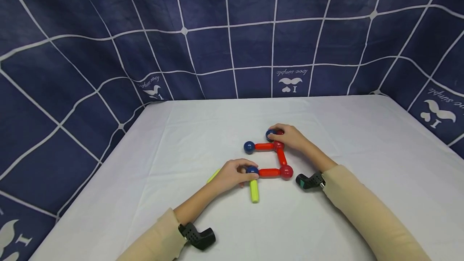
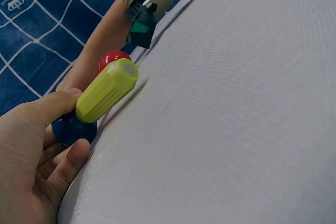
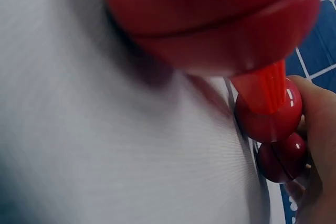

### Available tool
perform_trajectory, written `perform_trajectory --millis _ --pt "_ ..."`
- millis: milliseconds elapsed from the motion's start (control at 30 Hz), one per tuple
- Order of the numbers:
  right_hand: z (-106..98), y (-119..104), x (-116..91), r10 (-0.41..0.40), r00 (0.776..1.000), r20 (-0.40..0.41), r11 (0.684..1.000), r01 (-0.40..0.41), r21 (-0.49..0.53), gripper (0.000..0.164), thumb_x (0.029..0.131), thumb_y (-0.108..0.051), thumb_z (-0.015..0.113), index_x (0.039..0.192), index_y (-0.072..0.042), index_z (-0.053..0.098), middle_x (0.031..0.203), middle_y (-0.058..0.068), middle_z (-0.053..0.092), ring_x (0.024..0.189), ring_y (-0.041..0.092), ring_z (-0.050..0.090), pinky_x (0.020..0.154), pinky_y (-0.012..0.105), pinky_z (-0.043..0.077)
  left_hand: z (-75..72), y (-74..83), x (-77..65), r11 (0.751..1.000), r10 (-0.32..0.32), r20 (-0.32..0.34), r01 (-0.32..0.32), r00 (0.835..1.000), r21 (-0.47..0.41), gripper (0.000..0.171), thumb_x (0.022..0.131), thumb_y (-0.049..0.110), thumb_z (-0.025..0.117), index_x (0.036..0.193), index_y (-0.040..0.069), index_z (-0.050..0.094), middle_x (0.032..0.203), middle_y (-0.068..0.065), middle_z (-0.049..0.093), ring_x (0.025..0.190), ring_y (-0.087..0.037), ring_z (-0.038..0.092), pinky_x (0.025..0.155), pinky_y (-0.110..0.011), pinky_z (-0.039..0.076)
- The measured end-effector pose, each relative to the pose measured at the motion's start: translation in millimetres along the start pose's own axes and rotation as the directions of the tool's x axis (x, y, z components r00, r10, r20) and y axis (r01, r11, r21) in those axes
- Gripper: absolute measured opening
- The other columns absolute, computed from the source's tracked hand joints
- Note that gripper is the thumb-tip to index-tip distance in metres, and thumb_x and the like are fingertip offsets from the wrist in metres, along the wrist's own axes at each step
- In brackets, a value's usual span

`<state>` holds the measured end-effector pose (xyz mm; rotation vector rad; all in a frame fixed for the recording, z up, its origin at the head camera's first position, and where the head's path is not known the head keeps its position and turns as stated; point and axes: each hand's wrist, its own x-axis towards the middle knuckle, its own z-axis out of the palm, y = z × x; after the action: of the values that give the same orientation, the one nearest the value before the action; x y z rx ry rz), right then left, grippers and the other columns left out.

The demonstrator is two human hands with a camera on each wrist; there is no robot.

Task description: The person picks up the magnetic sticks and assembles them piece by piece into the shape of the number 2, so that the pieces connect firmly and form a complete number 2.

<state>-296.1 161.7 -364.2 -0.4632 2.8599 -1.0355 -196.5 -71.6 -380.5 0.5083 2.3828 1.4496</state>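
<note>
My left hand [image 1: 231, 175] pinches a blue ball [image 1: 252, 169] between thumb and fingers. From that ball a yellow-green rod [image 1: 254, 191] points toward me, its free end facing the camera in the left wrist view. A red rod [image 1: 269, 172] joins the same ball to a red ball [image 1: 286, 172]. Another red rod [image 1: 281, 157] runs back to a second red ball [image 1: 278, 146], and a third red rod [image 1: 264, 146] reaches another blue ball [image 1: 249, 147]. Behind these, my right hand [image 1: 290, 137] grips a blue ball [image 1: 270, 134], with a red ball [image 3: 283, 158] beside its fingers.
Partly hidden behind my left hand lies another yellow-green rod [image 1: 213, 176]. A white cloth [image 1: 188, 132] covers the table, and a dark blue curtain with white lines [image 1: 250, 47] rises at its back and sides. Each wrist carries a black camera [image 1: 198, 237].
</note>
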Motion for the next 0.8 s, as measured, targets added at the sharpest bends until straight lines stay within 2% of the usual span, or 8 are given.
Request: perform_trajectory --millis 233,400,600,800 --pt "-1 -7 -5 0.006 0.994 -0.106 0.998 0.001 0.070 0.044 0.085 -0.037 0.059 0.121 -0.013 0.056 0.125 0.013 0.054 0.121 0.033 0.040 0.102 0.055 0.031 -0.7 -1.0 -0.9 0.999 0.046 0.003 -0.046 0.999 0.009 0.039 0.078 0.038 0.069 0.108 0.013 0.064 0.063 0.004 0.048 0.050 -0.009 0.049 0.051 -0.022 0.044" --pt "-4 -18 -19 -0.036 0.987 -0.159 0.994 0.052 0.095 0.043 0.084 -0.035 0.062 0.121 -0.014 0.056 0.127 0.012 0.054 0.123 0.032 0.038 0.102 0.058 0.026 -0.4 0.2 0.0 1.000 0.006 -0.001 -0.006 1.000 0.009 0.035 0.078 0.035 0.069 0.108 0.016 0.065 0.062 0.002 0.049 0.051 -0.011 0.049 0.052 -0.021 0.042" --pt "-3 -29 -46 -0.074 0.982 -0.171 0.989 0.094 0.112 0.043 0.082 -0.034 0.065 0.121 -0.017 0.057 0.124 0.011 0.054 0.116 0.030 0.040 0.093 0.053 0.036 -0.1 5.1 -1.2 1.000 -0.017 -0.008 0.017 1.000 0.015 0.034 0.080 0.029 0.068 0.111 0.014 0.064 0.062 0.002 0.049 0.051 -0.011 0.049 0.052 -0.020 0.040" --pt "2 -37 -74 -0.143 0.975 -0.169 0.982 0.160 0.097 0.040 0.081 -0.031 0.067 0.117 -0.018 0.059 0.114 0.007 0.057 0.107 0.026 0.046 0.088 0.051 0.041 -3.7 28.9 -15.3 1.000 0.001 0.006 -0.001 1.000 0.004 0.033 0.083 0.019 0.066 0.111 0.003 0.063 0.062 0.002 0.048 0.051 -0.011 0.048 0.053 -0.021 0.042"
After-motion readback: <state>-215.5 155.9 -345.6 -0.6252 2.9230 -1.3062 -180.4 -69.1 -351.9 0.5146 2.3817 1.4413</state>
